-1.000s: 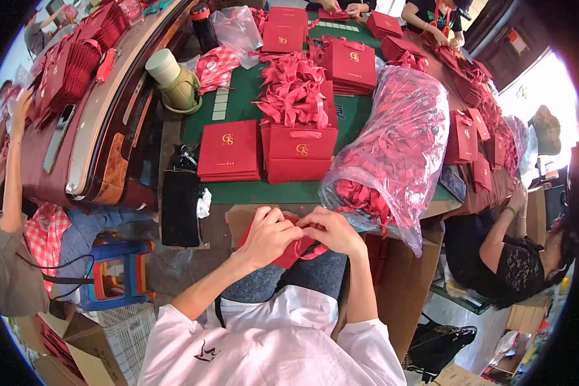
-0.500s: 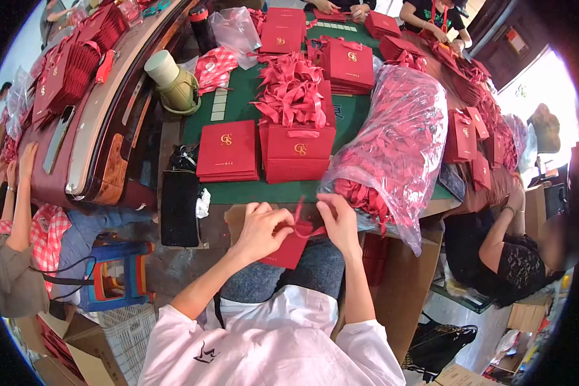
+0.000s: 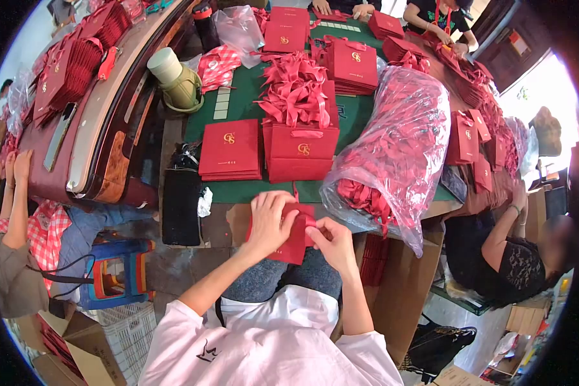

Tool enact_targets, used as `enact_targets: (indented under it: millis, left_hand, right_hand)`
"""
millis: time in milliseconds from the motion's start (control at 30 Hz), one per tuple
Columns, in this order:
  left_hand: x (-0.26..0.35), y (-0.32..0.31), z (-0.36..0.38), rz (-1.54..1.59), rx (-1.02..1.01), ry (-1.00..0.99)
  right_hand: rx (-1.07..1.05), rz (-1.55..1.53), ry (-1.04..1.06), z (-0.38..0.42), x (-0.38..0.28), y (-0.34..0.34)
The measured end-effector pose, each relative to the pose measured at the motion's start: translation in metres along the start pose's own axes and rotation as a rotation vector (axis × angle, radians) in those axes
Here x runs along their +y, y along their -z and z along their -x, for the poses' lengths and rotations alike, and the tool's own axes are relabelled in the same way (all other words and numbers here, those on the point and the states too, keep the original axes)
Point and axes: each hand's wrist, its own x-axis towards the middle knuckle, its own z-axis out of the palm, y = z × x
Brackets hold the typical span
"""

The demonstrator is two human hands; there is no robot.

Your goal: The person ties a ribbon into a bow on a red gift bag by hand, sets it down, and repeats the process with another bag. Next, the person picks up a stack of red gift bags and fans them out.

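A small red bag [image 3: 293,246] is held over my lap at the table's front edge. My left hand [image 3: 269,222] lies over its left part, fingers bent round its upper side. At its right edge my right hand [image 3: 332,239] pinches a red ribbon [image 3: 309,222] between thumb and forefinger. Beyond my hands stand a stack of flat red bags [image 3: 230,149] and an upright row of red bags [image 3: 302,151] with a heap of red ribbons [image 3: 294,90] on top. To the right lies a clear plastic sack [image 3: 402,141] filled with red ribbons.
A green flask [image 3: 179,87] and a black pouch [image 3: 181,207] are at the left of the green table [image 3: 231,192]. A cardboard box [image 3: 399,289] stands below right. Several people sit around; a blue stool [image 3: 117,273] is at the left.
My left hand has moved up and right onto the bag. My right hand has come down and in, closing on the ribbon. The bag has turned and sits slightly higher.
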Motion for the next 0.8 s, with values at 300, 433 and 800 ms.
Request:
enact_targets:
  millis: [300, 433, 800]
  left_hand:
    - [0.035, 0.016, 0.054, 0.292, -0.291, 0.112]
    - [0.018, 0.029, 0.05, 0.537, -0.416, 0.247]
    - [-0.018, 0.053, 0.038, 0.239, -0.447, 0.194]
  right_hand:
    - [0.064, -0.335, -0.107, -0.008, -0.002, -0.014]
    - [0.097, -0.365, -0.153, -0.008, 0.008, 0.001]
    - [0.302, 0.371, 0.154, 0.002, 0.043, 0.008]
